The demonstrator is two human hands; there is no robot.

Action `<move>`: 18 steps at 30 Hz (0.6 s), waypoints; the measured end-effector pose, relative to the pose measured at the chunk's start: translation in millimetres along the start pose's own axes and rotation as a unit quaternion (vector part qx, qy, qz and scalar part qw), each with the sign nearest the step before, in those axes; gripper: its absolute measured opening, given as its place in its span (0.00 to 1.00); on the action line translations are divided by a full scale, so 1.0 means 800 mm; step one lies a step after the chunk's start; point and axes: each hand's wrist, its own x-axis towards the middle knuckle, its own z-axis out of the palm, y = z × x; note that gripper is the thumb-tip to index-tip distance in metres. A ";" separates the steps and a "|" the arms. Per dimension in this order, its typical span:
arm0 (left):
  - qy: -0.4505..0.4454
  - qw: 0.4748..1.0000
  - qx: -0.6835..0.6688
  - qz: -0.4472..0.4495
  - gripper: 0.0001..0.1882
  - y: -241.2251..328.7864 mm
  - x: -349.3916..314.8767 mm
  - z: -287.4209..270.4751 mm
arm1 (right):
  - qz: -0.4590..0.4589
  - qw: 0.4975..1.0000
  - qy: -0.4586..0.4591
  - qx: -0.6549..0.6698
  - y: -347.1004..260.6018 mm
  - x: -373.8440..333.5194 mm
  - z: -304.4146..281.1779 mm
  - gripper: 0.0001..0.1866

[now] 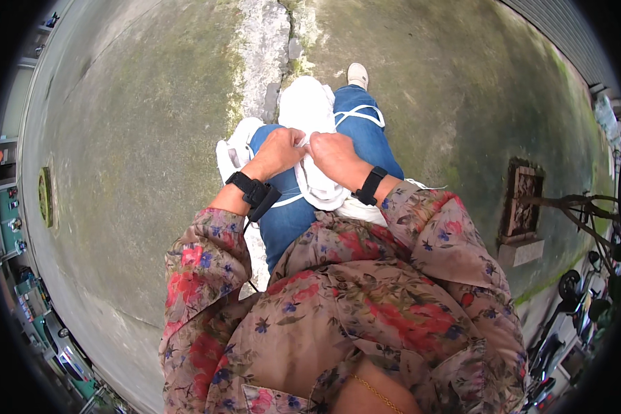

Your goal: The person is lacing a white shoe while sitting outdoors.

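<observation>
White cloth (305,103) with long white straps (359,116) lies over my lap and between my knees; its kind I cannot make out. My left hand (279,150) pinches the cloth near its middle, fingertips pressed together. Beside it, my right hand (334,155) is closed on the same cloth, its thumb close to the left fingertips. Whatever small part sits between the fingertips is hidden. One strap crosses my right knee, and more white fabric (236,143) hangs by my left knee.
Beneath me spreads mossy concrete ground (152,138) with a pale cracked strip (262,55). A planted tree (566,203) stands in a framed bed at right. Scooters (566,310) are parked at lower right, a car (65,348) at lower left.
</observation>
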 end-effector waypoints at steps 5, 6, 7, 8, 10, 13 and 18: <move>0.015 1.000 0.017 -0.004 0.09 0.002 -0.007 0.003 | -0.067 0.996 0.015 -0.061 -0.006 -0.001 -0.002 0.07; 0.020 1.000 0.011 0.002 0.09 0.003 -0.009 0.002 | -0.084 0.994 0.027 -0.058 -0.005 0.000 -0.001 0.07; 0.024 1.000 0.005 0.007 0.10 0.005 -0.011 0.003 | -0.101 0.993 0.040 -0.055 -0.004 0.000 0.000 0.07; 0.026 1.000 0.007 0.008 0.10 0.006 -0.017 0.009 | -0.102 0.992 0.042 -0.055 0.001 -0.003 -0.001 0.07; 0.158 0.973 0.154 0.071 0.13 0.015 -0.034 0.026 | -0.131 0.991 0.019 -0.012 0.013 -0.013 -0.016 0.06; 0.176 0.950 0.199 0.162 0.14 0.049 -0.060 0.033 | -0.138 0.979 -0.102 0.110 0.026 -0.056 -0.062 0.11; 0.135 0.962 0.103 0.215 0.08 0.060 -0.043 0.043 | -0.039 0.946 -0.073 0.313 0.052 -0.076 -0.075 0.12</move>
